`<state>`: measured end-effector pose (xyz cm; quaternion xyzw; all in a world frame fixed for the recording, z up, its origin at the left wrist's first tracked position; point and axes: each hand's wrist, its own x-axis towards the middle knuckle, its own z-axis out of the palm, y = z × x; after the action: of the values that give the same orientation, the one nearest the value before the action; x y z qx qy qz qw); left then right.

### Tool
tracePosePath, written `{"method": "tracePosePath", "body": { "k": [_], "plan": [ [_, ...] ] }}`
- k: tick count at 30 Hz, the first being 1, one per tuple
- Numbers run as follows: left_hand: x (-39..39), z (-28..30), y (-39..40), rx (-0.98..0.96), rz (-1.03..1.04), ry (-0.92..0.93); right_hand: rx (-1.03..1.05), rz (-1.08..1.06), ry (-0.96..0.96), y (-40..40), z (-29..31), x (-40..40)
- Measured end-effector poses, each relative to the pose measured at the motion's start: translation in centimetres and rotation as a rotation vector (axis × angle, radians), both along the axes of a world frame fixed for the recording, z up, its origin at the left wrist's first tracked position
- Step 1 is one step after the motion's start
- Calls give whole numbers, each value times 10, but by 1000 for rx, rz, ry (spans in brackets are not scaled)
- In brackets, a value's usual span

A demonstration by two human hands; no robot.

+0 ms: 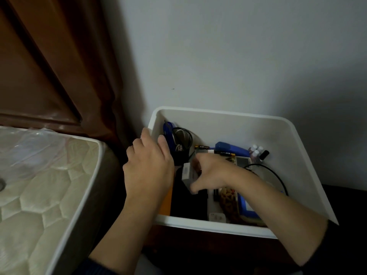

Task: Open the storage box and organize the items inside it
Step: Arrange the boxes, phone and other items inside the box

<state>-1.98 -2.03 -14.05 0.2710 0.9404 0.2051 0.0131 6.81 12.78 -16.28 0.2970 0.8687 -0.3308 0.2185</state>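
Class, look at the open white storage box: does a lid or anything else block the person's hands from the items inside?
Nothing visible does. The storage box shows no lid; the right hand is already inside, holding a small white box, and the left hand is at its left wall.

"What is the white box sitting on?"

"On a dark brown wooden stand. You can only see a strip of it under the front of the box. It is too dark to tell what kind of stand it is."

"Is the box near the wall?"

"Yes, its back edge is right by the pale wall."

"What is beside it?"

"A bed. The mattress is cream, with a stitched pattern. Some clear plastic lies on top of the mattress, at the far end."
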Motion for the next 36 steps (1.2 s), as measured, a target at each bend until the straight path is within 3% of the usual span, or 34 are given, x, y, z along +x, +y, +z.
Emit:
{"method": "tracePosePath", "body": {
  "k": [3, 9, 13, 18, 25, 36],
  "plan": [
    [-11, -1, -1, 248, 84, -151, -193, -38, 53, 1, -2, 9],
    [-32, -3, -8, 336, 125, -353, -216, -41, 109, -2, -10, 11],
    [-31, -4, -7, 342, 140, -368, -239, 24, 111, -7, -16, 11],
    [-33, -6, -7, 349, 139, -382, -453, 78, 72, -13, -22, 7],
    [-32, -8, -6, 352, 144, -359, -442, 141, 56, -16, -28, 8],
    [-30, -8, -6, 341, 148, -340, -545, -6, 77, -20, -41, 6]
  ]
}}
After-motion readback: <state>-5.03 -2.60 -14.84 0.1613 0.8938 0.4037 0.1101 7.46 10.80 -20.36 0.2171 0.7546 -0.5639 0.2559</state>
